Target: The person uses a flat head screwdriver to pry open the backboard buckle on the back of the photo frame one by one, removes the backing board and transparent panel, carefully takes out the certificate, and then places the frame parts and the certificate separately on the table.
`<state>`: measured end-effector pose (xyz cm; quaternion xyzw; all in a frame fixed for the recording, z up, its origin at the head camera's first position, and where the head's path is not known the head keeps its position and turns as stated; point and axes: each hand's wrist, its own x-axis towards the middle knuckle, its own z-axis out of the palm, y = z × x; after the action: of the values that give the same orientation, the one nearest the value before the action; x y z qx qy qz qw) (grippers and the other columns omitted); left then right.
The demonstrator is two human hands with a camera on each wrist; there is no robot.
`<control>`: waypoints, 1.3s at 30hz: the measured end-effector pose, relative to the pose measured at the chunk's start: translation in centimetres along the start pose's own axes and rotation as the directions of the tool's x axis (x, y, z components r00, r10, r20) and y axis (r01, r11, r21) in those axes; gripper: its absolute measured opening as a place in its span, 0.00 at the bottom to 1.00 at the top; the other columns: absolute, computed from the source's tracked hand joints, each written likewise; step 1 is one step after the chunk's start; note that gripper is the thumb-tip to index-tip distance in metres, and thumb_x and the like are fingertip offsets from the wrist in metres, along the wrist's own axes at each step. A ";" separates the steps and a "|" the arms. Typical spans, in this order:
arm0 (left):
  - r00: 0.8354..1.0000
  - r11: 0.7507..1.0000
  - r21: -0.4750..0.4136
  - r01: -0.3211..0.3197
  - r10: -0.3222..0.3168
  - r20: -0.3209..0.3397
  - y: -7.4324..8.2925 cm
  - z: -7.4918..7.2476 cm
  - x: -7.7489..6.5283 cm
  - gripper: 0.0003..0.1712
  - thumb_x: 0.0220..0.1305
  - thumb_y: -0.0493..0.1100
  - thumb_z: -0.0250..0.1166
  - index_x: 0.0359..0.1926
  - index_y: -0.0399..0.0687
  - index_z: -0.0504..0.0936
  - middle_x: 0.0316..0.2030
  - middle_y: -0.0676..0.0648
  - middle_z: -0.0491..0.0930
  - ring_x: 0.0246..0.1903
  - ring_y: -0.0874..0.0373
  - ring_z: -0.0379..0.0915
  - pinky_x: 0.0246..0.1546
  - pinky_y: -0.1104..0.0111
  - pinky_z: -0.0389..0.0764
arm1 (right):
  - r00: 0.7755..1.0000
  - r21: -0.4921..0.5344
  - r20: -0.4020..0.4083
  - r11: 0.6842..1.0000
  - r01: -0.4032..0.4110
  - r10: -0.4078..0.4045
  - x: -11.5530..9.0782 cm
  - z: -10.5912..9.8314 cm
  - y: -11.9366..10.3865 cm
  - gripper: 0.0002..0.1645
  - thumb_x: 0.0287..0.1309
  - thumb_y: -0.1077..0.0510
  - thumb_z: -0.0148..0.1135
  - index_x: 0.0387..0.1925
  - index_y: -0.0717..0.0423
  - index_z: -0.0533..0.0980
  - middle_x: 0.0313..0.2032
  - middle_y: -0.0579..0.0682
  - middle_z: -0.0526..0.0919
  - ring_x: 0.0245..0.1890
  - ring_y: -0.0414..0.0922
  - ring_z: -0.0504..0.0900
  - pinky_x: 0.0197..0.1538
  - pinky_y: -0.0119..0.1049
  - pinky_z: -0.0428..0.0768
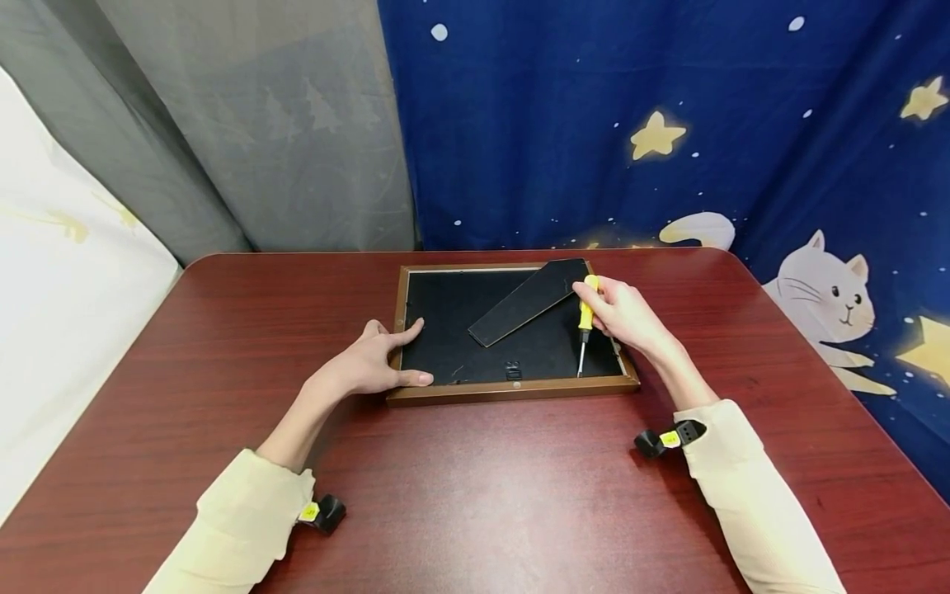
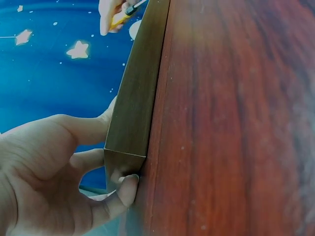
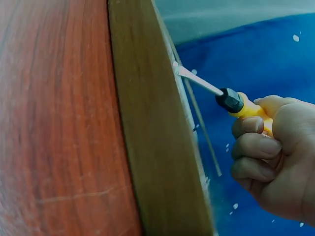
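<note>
A brown picture frame [image 1: 475, 394] lies face down, its black backing board [image 1: 445, 301] up. The easel stand [image 1: 523, 305] slants across the board's right half. My left hand [image 1: 367, 360] grips the frame's near left corner, thumb and a finger reaching over onto the board. In the left wrist view, curled fingers [image 2: 129, 189] press the frame's side. My right hand [image 1: 622, 312] holds a screwdriver [image 1: 587, 316] by its yellow handle, shaft pointing down. Its flat tip [image 3: 176, 66] meets the inner edge of the frame's near rail in the right wrist view.
The frame lies on a dark red wooden table [image 1: 512, 495], toward its far edge. Behind hang a grey curtain [image 1: 297, 124] and a blue one [image 1: 534, 124] with stars and a cat. A small metal hanger [image 1: 513, 370] sits on the board near the front rail.
</note>
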<state>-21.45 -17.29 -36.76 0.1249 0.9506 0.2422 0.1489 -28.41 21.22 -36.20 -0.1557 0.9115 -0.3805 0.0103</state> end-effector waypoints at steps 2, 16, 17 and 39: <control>1.000 1.000 -0.004 0.015 -0.015 0.003 0.1 0.0 0.0 0.55 0.59 0.64 0.72 0.79 0.56 0.55 0.56 0.32 0.62 0.52 0.43 0.68 0.52 0.52 0.74 | 1.000 -0.041 -0.010 0.999 0.023 -0.024 -0.3 -0.1 -0.6 0.29 0.74 0.36 0.50 0.32 0.57 0.70 0.16 0.49 0.73 0.15 0.47 0.72 0.21 0.36 0.70; 0.998 0.998 -0.017 0.059 -0.058 0.013 0.5 -0.1 0.0 0.52 0.62 0.62 0.71 0.79 0.59 0.54 0.60 0.31 0.59 0.56 0.40 0.68 0.55 0.50 0.73 | 0.979 -0.191 -0.129 0.973 0.133 -0.160 -3.5 -0.2 -3.6 0.21 0.74 0.40 0.54 0.33 0.52 0.70 0.17 0.46 0.73 0.18 0.45 0.72 0.24 0.37 0.70; 0.998 0.998 -0.016 0.057 -0.057 0.015 0.5 -0.1 0.0 0.52 0.62 0.62 0.71 0.79 0.59 0.54 0.60 0.31 0.59 0.56 0.39 0.69 0.55 0.50 0.73 | 0.974 -0.199 -0.138 0.968 0.149 -0.178 -3.9 -0.2 -3.8 0.20 0.74 0.42 0.55 0.33 0.52 0.70 0.17 0.45 0.73 0.18 0.45 0.72 0.23 0.37 0.70; 0.999 0.999 -0.021 0.050 -0.049 0.014 0.5 -0.2 -0.3 0.52 0.62 0.61 0.71 0.79 0.58 0.54 0.61 0.31 0.59 0.58 0.39 0.66 0.56 0.49 0.72 | 0.927 -0.320 -0.065 0.888 0.331 -0.369 -8.0 -0.2 -6.8 0.16 0.64 0.55 0.69 0.30 0.49 0.68 0.17 0.39 0.71 0.17 0.37 0.67 0.22 0.32 0.67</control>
<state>-21.17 -16.97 -36.31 0.1013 0.9498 0.2476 0.1624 -18.98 19.17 -32.06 -0.2933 0.9147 -0.2408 -0.1391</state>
